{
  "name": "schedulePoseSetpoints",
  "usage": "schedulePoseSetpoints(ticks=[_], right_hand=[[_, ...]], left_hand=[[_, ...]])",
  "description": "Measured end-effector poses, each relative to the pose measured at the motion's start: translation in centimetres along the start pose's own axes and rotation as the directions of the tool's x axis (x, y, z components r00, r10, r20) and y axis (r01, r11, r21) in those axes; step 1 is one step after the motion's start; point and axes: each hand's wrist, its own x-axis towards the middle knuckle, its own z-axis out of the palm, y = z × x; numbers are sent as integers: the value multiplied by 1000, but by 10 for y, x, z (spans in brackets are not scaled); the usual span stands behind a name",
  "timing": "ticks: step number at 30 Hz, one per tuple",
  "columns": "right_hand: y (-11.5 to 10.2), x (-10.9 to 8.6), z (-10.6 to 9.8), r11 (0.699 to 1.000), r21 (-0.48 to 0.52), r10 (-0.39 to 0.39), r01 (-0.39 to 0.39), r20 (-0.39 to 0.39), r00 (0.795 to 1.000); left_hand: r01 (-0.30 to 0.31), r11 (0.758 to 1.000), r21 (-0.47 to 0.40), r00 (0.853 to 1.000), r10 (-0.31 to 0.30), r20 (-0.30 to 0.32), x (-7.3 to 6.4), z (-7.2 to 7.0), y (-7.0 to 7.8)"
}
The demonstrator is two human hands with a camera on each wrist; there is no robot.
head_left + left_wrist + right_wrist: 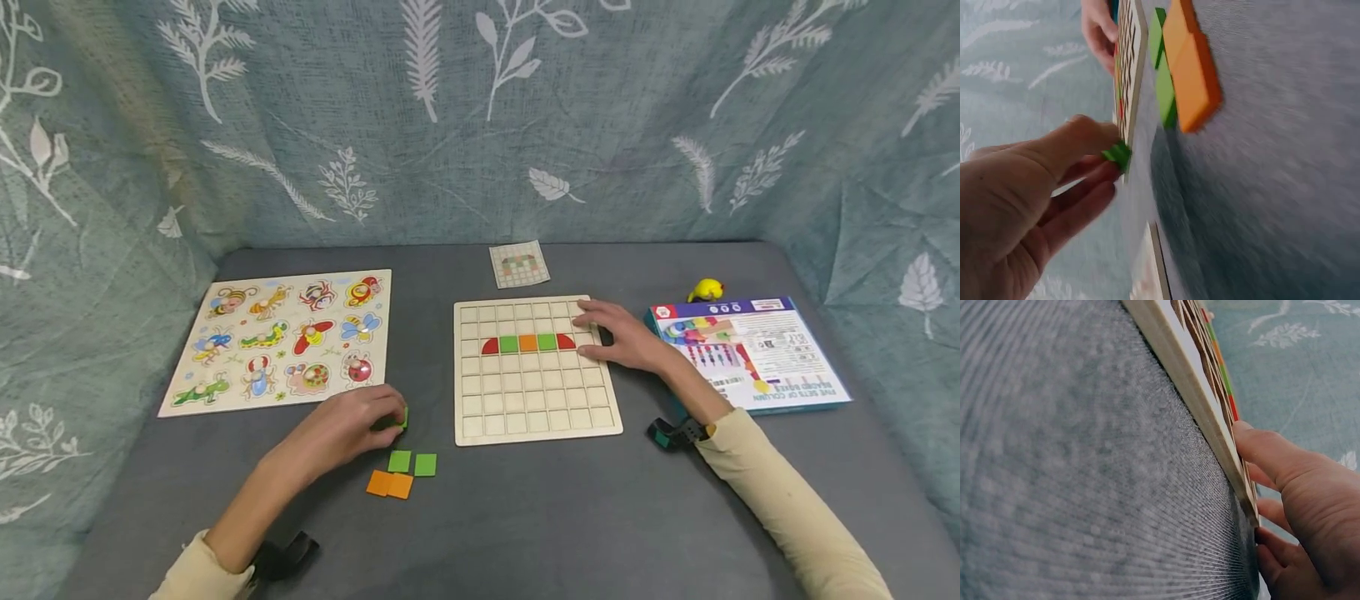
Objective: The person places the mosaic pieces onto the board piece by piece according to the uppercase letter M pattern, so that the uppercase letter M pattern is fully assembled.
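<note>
My left hand (356, 419) pinches a green tile (1119, 156) between thumb and fingertips, slightly above the table. Just below that hand lie two green square tiles (425, 465) and two orange square tiles (401, 486), the orange ones overlapping. To the right is a wooden grid board (536, 425). One of its upper rows holds a red quarter-round tile (491, 346), a green tile (509, 344), an orange tile (528, 342), another green tile and another red quarter-round. My right hand (624, 335) rests on the board's right edge, fingers spread and loosely bent.
Behind the board lies a small pattern card (519, 265). A wooden insect puzzle (281, 342) takes up the back left. On the right, a printed box (795, 358) lies beside my right forearm, with a small yellow toy (707, 290) behind it. A leaf-patterned curtain (465, 167) hangs behind the table.
</note>
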Motion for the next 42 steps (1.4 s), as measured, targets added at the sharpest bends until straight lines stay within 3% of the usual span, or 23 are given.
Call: schedulePoseSetpoints(ticks=[3, 11, 18, 28, 42], right_hand=[[0, -2, 0, 1000, 5, 3, -3, 8, 1000], [-1, -1, 0, 1000, 9, 13, -13, 9, 1000], [-1, 1, 6, 1000, 14, 13, -14, 18, 1000], [-1, 0, 1, 1000, 8, 19, -19, 12, 1000], [-1, 1, 1, 1000, -5, 20, -20, 10, 1000]], left_hand=[[-54, 998, -28, 997, 53, -48, 19, 3, 3], [-110, 986, -127, 993, 105, -51, 86, 23, 1], [-143, 978, -149, 990, 141, -27, 117, 39, 3], [-147, 983, -106, 989, 148, 2, 134, 42, 5], [-149, 988, -49, 989, 149, -1, 125, 42, 0]])
